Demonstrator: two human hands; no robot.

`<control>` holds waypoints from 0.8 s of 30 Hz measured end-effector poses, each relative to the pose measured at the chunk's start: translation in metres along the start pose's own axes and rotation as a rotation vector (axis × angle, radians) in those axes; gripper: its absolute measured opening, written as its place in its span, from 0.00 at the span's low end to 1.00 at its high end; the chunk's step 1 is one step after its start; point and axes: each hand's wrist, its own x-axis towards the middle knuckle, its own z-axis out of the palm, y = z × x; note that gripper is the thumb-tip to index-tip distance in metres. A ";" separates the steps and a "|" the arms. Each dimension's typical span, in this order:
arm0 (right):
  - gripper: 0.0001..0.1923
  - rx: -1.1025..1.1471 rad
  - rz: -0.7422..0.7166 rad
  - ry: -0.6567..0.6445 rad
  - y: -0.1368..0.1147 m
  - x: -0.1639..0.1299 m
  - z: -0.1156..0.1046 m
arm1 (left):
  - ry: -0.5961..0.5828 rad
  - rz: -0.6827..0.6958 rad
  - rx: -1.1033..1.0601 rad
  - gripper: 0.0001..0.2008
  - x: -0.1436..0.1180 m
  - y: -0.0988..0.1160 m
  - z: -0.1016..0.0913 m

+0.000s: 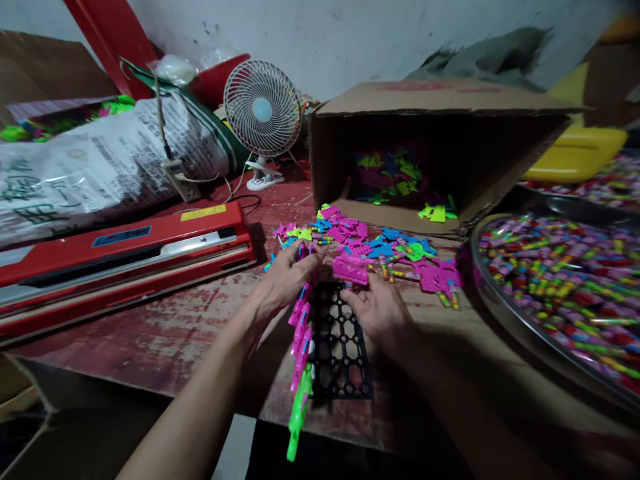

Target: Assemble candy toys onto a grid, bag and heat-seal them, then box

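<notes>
A black tray with rows of holes lies flat on the near edge of the tabletop, between the person's two hands. Along its left side runs a row of pink plastic toy pieces standing on edge, ending nearest the person in a green piece that juts past the tabletop's edge. The left hand lies over the far end of this row, fingers curled on the pieces — it appears to steady or press them. The right hand rests at the tray's far right corner, fingers bent, touching a pink flat piece just beyond the tray; whether it pinches that piece cannot be told.

The step in hand looks like loading pieces along the tray. The next move calls for a firm pinch on one piece and a careful fit beside the row without tipping it.

Just beyond lies a loose heap of pink, blue and green pieces, spilling from an open cardboard box on its side. To the right sits a round metal pan full of small coloured candies; to the left, a red sealing machine, with a small fan farther back.
</notes>
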 end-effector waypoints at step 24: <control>0.08 0.020 -0.134 -0.139 -0.034 -0.008 0.029 | 0.013 0.031 0.093 0.18 -0.003 0.002 -0.002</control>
